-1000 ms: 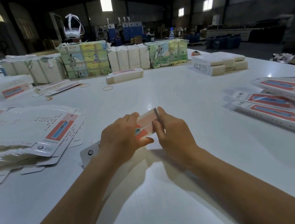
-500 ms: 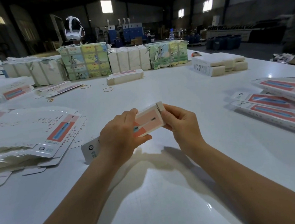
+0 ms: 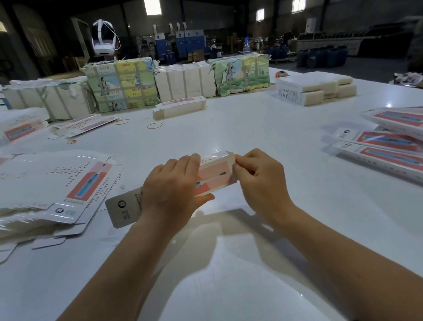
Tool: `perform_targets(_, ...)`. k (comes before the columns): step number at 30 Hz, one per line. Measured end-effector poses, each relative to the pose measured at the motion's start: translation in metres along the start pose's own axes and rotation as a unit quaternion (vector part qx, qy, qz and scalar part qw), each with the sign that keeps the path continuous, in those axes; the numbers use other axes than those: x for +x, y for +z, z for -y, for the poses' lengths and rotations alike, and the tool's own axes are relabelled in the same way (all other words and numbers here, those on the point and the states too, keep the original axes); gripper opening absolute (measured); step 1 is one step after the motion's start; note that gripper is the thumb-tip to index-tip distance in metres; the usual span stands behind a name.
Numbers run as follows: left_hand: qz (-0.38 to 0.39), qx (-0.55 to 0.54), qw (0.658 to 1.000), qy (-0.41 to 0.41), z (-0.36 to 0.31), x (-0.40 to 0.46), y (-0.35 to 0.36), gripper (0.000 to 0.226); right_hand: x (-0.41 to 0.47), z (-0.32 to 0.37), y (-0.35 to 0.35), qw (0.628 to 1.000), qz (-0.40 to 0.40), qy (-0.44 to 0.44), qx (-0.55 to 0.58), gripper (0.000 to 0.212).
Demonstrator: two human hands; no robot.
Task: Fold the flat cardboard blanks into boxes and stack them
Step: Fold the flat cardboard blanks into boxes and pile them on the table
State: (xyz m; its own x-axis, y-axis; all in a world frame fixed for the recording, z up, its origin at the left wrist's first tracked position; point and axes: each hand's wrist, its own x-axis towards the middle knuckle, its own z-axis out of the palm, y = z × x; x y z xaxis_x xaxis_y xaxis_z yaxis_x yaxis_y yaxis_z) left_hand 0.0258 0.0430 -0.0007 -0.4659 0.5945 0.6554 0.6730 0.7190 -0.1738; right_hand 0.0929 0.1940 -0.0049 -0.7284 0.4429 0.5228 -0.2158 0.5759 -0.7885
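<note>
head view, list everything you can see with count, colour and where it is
box being folded: one, pink and white, held above the table centre
flat blanks: a fanned pile, white with pink-blue panels, left
finished boxes: several, white with pink-blue panels, stacked at right
wrapped bundles: a row, white and green-yellow printed, far edge
small blank stack: one, cream, before the bundles
white stacks: a few, far right
rubber bands: three, yellowish, far centre-left
headset: one, white, behind the bundles
table: one, white
left hand: grips the box's middle
right hand: pinches the box's end flap
</note>
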Motion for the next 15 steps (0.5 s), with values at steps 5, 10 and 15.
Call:
perform_targets(5, 0.011, -0.015, 1.0, -0.02, -0.005, 0.0, -0.002, 0.078, -0.003, 0.001, 0.003, 0.989, -0.031, -0.091, -0.113, 0.024)
perform_targets(10, 0.017, -0.011, 1.0, -0.019, -0.01, 0.0, -0.001, 0.078, -0.002, -0.001, 0.002, 0.964, -0.031, -0.127, -0.23, 0.02)
perform_targets(15, 0.02, -0.021, 0.999, -0.03, -0.012, 0.001, -0.001, 0.077, 0.002, 0.002, -0.002, 0.996, -0.042, -0.034, -0.077, 0.015)
